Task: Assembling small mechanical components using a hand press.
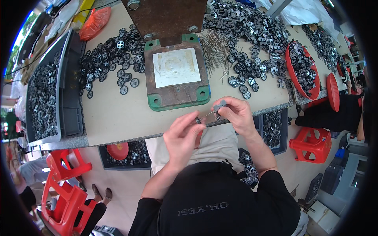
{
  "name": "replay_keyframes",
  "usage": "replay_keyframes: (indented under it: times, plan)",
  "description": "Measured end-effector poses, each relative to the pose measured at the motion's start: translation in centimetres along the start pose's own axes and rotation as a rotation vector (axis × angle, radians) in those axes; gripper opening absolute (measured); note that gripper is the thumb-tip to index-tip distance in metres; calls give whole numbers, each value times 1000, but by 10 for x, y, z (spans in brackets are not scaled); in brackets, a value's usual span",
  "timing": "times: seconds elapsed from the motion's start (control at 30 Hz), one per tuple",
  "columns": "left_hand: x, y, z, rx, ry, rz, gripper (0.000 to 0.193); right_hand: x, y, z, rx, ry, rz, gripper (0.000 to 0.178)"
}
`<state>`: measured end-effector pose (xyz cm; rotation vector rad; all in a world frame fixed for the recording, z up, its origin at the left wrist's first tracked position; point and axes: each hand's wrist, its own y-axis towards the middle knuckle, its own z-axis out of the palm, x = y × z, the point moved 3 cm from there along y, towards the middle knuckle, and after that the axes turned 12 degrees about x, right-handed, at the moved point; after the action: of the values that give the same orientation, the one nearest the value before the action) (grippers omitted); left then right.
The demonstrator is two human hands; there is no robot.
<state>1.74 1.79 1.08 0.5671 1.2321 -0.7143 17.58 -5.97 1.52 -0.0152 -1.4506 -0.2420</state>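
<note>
Between my fingers, over the table's near edge, a thin metal rod (pixel 207 115) runs from a small black wheel to a grey plastic part. My left hand (pixel 181 131) pinches the wheel (pixel 198 120) between thumb and fingertips. In a pinch of my right hand (pixel 238 116) is the small grey plastic part (pixel 219 107), with the rod's other end at it. Just beyond my hands stands a green-edged metal press base (pixel 179 103) with a worn white pad (pixel 176 69) on top.
Loose wheels (pixel 128 59) lie left of the press, and more wheels (pixel 248 70) to its right. Thin rods (pixel 214 51) are heaped beside it, before a pile of grey parts (pixel 252 27). A grey bin (pixel 71 90) stands left, a red basin (pixel 291 67) right. Red stools (pixel 313 143) flank the table.
</note>
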Motion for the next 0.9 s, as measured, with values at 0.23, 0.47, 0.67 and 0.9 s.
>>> replay_keyframes:
  times: [0.23, 0.47, 0.67, 0.9]
  plan:
    - [0, -2, 10, -16, -7, 90, 30, -13, -5, 23, 100, 97, -38, 18]
    - [21, 5, -1, 9, -437, -81, 33, 10, -2, 29, -34, 187, 220, 24]
    - [22, 2, 5, 128, -404, -108, 35, 8, -5, 22, 11, -49, 209, 25]
    - [23, 3, 2, 84, -543, -201, 30, 28, 17, -32, -163, -797, 298, 30]
